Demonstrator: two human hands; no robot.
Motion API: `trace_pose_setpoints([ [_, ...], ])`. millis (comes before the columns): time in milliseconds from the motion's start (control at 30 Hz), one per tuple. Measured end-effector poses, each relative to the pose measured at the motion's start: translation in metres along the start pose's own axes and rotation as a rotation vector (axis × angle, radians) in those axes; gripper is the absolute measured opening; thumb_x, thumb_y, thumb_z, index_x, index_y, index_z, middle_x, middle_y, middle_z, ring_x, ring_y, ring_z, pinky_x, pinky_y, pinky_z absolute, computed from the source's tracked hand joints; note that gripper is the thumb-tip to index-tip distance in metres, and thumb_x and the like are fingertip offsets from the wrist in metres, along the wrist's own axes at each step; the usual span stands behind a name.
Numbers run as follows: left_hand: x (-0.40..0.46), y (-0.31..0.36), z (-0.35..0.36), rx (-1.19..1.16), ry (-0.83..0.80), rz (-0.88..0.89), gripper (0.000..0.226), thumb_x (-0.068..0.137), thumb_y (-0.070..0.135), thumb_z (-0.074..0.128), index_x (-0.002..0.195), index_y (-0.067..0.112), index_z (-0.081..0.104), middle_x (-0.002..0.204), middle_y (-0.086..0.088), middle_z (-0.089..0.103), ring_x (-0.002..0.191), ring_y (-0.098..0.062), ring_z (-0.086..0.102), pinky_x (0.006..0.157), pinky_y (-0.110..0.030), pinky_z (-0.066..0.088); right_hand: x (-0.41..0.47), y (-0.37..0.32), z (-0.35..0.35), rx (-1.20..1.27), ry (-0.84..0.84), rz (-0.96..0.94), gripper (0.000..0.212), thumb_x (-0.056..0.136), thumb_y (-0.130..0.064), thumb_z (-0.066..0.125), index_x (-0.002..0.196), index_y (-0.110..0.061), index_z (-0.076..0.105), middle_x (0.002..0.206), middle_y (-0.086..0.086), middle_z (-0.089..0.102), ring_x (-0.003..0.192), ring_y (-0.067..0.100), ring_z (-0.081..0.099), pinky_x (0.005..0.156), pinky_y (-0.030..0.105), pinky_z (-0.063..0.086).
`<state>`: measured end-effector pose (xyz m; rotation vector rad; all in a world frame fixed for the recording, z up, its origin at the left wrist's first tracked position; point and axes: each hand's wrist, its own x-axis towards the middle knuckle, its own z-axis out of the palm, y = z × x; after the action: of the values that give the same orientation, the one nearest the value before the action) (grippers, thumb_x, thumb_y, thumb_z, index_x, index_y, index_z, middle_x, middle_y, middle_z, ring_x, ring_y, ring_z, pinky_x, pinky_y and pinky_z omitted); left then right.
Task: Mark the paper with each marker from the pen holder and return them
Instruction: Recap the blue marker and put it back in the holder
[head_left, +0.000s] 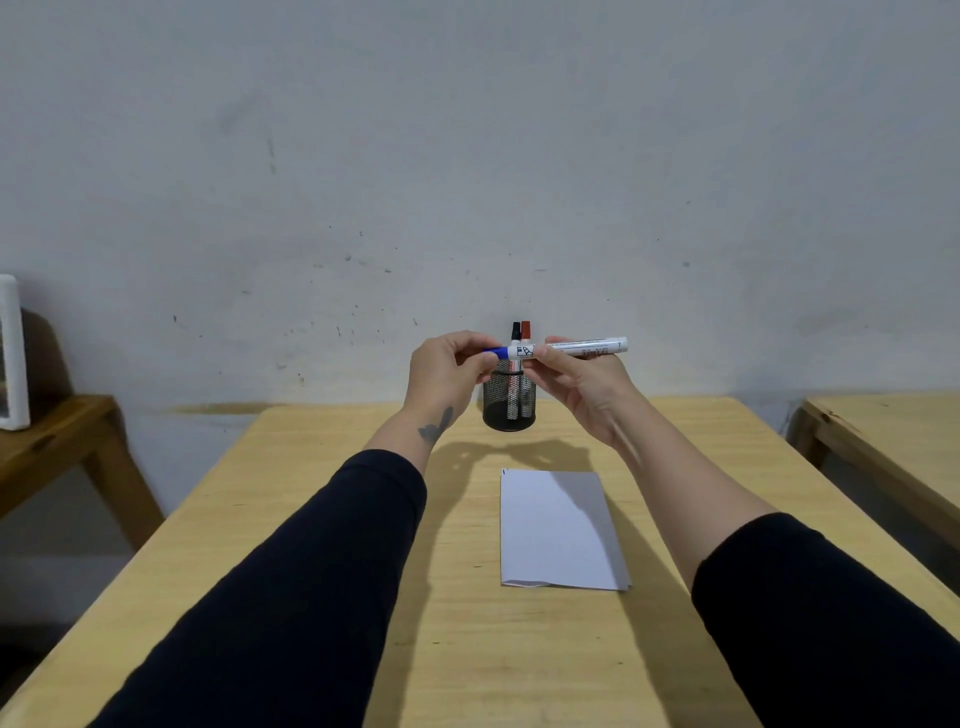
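I hold a white marker with a blue cap (566, 348) level in the air, in front of the black mesh pen holder (508, 397). My left hand (449, 371) pinches the blue cap end. My right hand (582, 384) grips the white barrel. Behind the marker, a black-capped marker (515, 330) and a red-capped marker (525, 329) stand upright in the holder. A white sheet of paper (558, 530) lies flat on the table nearer to me, with a small dark mark at its far left corner.
The light wooden table (322, 519) runs up to a grey wall. A second wooden table (893, 431) stands at the right, across a gap. At the left is a lower wooden stand (57, 436) with a white frame (11, 353) on it.
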<state>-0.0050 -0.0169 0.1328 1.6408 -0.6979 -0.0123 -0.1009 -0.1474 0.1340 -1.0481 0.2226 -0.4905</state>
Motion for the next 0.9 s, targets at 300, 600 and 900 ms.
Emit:
trace_pose_setpoints([
  [300,0.011,-0.008,-0.013,0.031,0.069,-0.056,0.017,0.088,-0.001,0.058,0.089,0.012,0.069,0.076,0.002,0.064,0.075,-0.015,0.061,0.078,-0.027,0.056,0.019,-0.01,-0.003,-1.056,0.264,-0.371,0.069,0.067,-0.035,0.082,0.128,-0.038,0.051,0.117,-0.006,0.053,0.117,0.021,0.049,0.098,0.036,0.038],
  [600,0.001,-0.031,0.0,0.143,0.008,-0.056,0.048,0.091,0.015,0.061,0.137,0.012,0.047,0.109,-0.001,0.063,0.101,-0.014,0.06,0.091,-0.024,0.048,0.037,0.016,-0.004,-1.551,0.058,-0.426,0.023,0.088,-0.03,0.063,0.11,-0.034,0.068,0.09,-0.006,0.068,0.1,0.02,0.059,0.093,0.036,0.036],
  [900,-0.042,-0.128,0.006,0.916,-0.357,-0.168,0.055,0.101,0.038,0.026,0.149,0.012,0.021,0.16,-0.002,0.019,0.149,-0.019,0.011,0.122,-0.037,0.005,0.1,-0.009,0.022,-0.945,0.312,-0.46,0.029,0.084,-0.017,0.069,0.113,-0.014,0.068,0.083,0.0,0.061,0.075,0.015,0.057,0.07,0.022,0.042],
])
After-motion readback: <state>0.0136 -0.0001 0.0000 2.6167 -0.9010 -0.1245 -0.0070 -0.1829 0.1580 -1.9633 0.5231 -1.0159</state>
